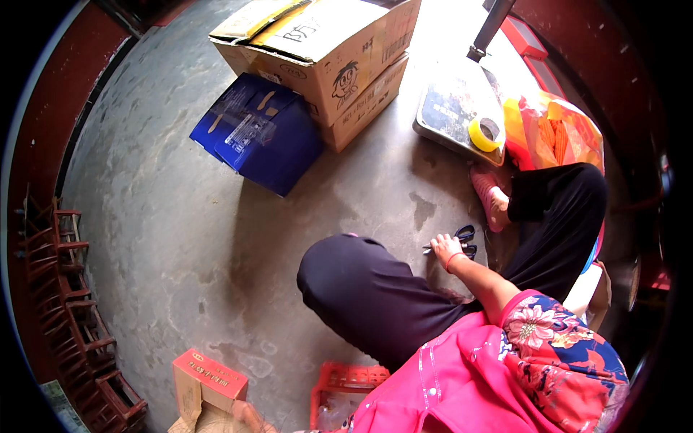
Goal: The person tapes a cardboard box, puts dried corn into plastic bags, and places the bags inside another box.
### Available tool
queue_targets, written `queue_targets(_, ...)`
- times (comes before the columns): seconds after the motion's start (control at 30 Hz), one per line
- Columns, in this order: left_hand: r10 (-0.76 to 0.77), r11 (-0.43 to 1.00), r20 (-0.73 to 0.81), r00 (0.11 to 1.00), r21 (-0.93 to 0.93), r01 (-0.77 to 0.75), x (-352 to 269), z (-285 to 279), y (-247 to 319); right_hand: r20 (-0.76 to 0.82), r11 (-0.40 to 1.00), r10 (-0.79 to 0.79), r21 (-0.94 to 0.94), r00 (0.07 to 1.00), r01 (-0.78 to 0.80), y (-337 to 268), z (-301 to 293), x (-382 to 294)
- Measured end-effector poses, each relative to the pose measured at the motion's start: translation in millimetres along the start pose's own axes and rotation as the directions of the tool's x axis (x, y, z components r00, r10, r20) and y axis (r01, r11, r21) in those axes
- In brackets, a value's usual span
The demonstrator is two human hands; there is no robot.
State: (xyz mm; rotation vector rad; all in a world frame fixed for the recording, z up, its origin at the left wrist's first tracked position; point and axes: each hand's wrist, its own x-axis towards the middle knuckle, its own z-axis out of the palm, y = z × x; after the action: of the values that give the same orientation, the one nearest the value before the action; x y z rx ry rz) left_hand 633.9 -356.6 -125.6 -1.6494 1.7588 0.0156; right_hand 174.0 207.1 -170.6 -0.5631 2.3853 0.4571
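My right hand (448,251) is low over the concrete floor, its fingers closed over the middle of a pair of scissors (466,234). The black handle loops point away from the palm, and a metal tip shows past the fingers. A red band circles that wrist. At the bottom edge, my left hand (249,415) is partly cut off and blurred. It touches the edge of a small red and brown cardboard box (211,373), whose brown flaps stand open. Whether its fingers grip the box is hidden.
A blue box (260,135) stands against two stacked brown cartons (346,86). On a platform scale (444,113) lies a roll of yellow tape (484,135), beside an orange plastic bag (557,130). A red plastic crate (346,373) is near my knee. Small wooden chairs (81,303) line the wall.
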Motion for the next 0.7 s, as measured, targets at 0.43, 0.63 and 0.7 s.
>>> queue_targets(0.43, 0.818, 0.557, 0.090, 0.568, 0.121, -0.822, -167, -156, 198, -0.135, 0.996, -0.062, 0.049, 0.989, 0.069, 28, 20, 26)
queue_targets(0.63, 0.950, 0.234, -0.182, 0.253, -0.119, -0.965, -238, -171, 308, -0.099, 0.895, 0.079, 0.446, 0.992, -0.027, 46, -4, 10)
queue_targets(0.7, 0.937, 0.104, -0.278, 0.212, -0.359, -0.928, -251, -180, 328, -0.212, 0.845, 0.156, 0.535, 0.965, -0.019, 51, 1, 9)
